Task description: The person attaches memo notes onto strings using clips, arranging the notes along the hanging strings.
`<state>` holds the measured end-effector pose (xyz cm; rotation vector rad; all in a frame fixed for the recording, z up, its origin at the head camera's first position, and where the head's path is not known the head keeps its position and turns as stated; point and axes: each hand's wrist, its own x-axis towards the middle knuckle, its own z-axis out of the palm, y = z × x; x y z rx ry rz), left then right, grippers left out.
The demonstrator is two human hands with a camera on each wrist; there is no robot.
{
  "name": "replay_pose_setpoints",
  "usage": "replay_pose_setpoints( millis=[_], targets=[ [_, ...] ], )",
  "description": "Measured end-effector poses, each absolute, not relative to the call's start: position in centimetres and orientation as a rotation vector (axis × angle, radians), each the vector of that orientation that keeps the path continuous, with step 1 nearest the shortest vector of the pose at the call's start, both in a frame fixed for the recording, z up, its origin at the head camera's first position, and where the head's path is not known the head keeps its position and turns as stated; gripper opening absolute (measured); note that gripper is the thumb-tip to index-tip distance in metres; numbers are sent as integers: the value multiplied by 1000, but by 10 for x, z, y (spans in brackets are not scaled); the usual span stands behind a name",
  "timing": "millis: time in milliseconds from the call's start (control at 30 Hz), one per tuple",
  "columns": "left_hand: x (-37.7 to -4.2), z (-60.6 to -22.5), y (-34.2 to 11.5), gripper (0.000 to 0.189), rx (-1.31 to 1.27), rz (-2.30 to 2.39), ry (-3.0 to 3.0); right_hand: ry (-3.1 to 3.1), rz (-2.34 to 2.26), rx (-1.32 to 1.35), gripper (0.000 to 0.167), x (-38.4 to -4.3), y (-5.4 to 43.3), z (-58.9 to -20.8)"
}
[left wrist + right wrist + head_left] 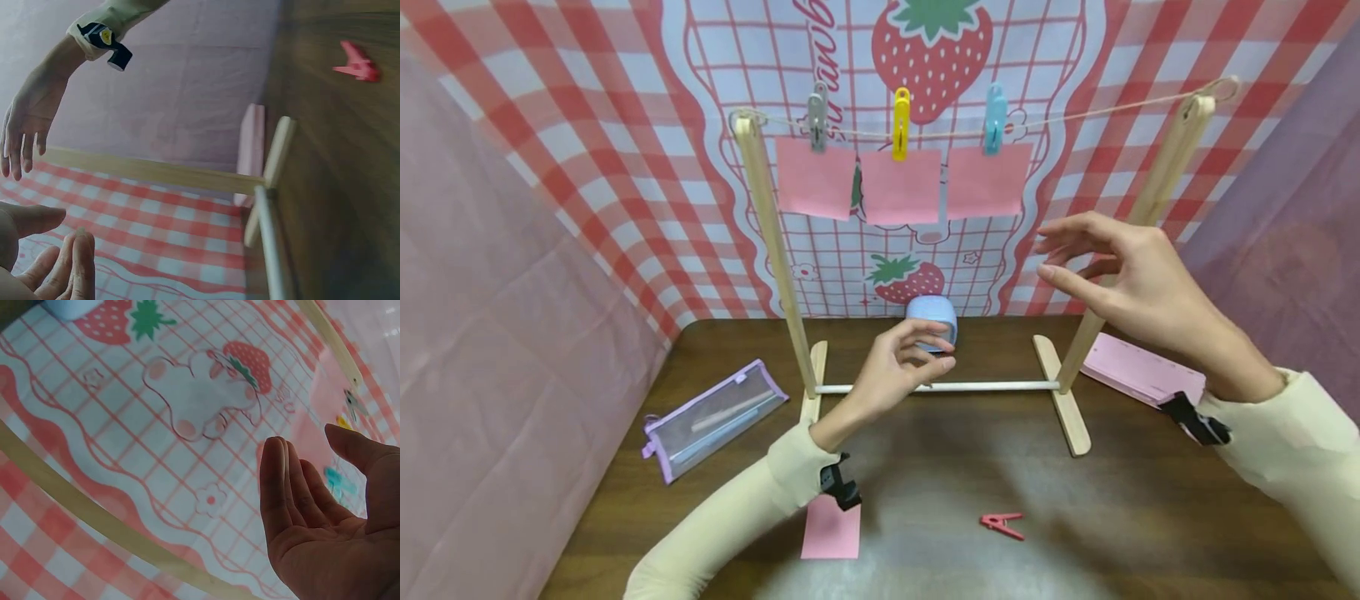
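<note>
My right hand [1138,275] is held up beside the right post, its fingers loosely bent and nothing between them. Left of it, three pink paper squares hang in a row from a string [1090,112]. A grey clothespin [817,121] clips the left paper [815,179], a yellow one [900,125] the middle paper [900,187], and a light blue one [995,121] the right paper [988,182]. Lower down, my left hand [891,367] hovers in front of the rod, empty, with relaxed fingers. On the table lie a red clothespin [1002,524] and another pink paper [831,533], partly covered by the left wrist camera.
A wooden stand with a left post [775,250], a right post [1165,179] and a white rod [1000,386] bears the string. Behind the rod sits a light blue rounded object [931,310]. A purple-edged mesh pouch [715,421] lies left, a pink box [1138,368] right.
</note>
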<state>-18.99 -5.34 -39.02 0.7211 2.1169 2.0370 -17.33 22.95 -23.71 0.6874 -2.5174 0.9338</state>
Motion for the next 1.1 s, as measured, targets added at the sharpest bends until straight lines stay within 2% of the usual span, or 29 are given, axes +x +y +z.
replay_pose_setpoints(
  millis=[367, 867, 1100],
  targets=[
    [-171, -417, -96, 45, 622, 1864, 2263, -2632, 852, 797, 48, -168, 223, -272],
    [-140, -451, -142, 44, 558, 1637, 2370, -2720, 957, 943, 39, -152, 235, -344],
    [-124, -462, -166, 48, 607, 1444, 2434, -2696, 1030, 999, 37, -141, 237, -385]
  ],
)
